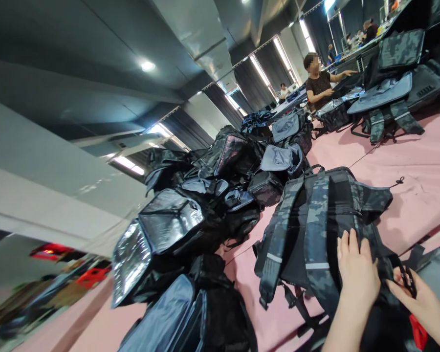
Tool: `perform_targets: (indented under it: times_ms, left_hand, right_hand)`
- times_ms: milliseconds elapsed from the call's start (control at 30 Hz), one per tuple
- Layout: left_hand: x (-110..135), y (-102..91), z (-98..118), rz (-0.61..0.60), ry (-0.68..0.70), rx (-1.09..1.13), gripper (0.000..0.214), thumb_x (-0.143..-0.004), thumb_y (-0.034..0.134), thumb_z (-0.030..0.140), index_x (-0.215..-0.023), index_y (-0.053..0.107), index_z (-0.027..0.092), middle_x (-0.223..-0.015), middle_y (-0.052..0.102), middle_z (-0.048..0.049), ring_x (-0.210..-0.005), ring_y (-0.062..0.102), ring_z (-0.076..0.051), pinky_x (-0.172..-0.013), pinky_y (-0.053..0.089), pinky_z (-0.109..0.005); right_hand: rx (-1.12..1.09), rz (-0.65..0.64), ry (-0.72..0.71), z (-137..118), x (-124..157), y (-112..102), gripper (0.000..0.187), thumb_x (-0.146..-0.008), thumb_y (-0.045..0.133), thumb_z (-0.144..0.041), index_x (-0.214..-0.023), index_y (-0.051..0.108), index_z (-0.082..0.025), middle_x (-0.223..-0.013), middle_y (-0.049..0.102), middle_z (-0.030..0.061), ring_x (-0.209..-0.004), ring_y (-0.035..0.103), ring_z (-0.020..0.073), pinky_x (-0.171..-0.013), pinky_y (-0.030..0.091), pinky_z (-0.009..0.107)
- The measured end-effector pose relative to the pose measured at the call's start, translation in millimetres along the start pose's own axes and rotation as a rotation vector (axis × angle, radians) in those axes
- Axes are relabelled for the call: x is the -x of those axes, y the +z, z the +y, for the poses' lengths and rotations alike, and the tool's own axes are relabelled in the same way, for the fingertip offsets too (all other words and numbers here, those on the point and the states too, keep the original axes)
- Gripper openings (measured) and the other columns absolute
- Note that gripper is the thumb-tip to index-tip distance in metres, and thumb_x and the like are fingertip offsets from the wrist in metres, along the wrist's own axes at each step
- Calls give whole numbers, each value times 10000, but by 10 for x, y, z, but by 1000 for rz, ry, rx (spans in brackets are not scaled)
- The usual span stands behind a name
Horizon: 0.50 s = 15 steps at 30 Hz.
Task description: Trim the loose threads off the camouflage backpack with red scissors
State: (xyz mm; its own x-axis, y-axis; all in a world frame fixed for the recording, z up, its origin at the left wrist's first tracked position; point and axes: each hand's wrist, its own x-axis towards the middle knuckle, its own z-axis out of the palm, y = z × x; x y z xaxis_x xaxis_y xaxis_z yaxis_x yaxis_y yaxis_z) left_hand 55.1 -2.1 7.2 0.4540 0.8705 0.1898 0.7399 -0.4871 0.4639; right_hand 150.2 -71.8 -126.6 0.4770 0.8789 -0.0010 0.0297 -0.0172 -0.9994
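Observation:
A dark camouflage backpack [322, 230] lies back-side up on the pink table [421, 181], its shoulder straps with grey reflective bands facing me. My left hand [355, 274] rests flat on its lower back panel, fingers stretched out. My right hand [418, 298] is at the bag's lower right corner, fingers pinched on a black strap [407, 278]. A red tag [418, 332] shows just below that hand.
A heap of several black and grey backpacks [205, 205] fills the table to the left. More bags [388, 88] lie at the far right. A person in a brown shirt [320, 83] works at the far end, with others behind.

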Motion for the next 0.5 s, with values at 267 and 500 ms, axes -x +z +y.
perform_targets:
  times_ms: [267, 500]
  left_hand:
    - [23, -332, -339, 30, -223, 578, 277, -852, 467, 165, -1084, 613, 196, -967, 713, -97, -930, 670, -231, -874, 507, -376]
    - [108, -506, -388, -116, -66, 541, 553, -696, 360, 3, -1115, 643, 226, -1046, 707, -30, -1034, 621, -182, -1087, 349, -388]
  right_hand:
    - [122, -195, -99, 4, 154, 25, 365, -811, 627, -526, -947, 490, -216, -833, 589, 11, -761, 625, 130, -742, 517, 164]
    - [169, -194, -60, 96, 156, 28, 422, -753, 636, -581, -904, 485, -218, -803, 594, 9, -684, 617, 144, -666, 539, 190]
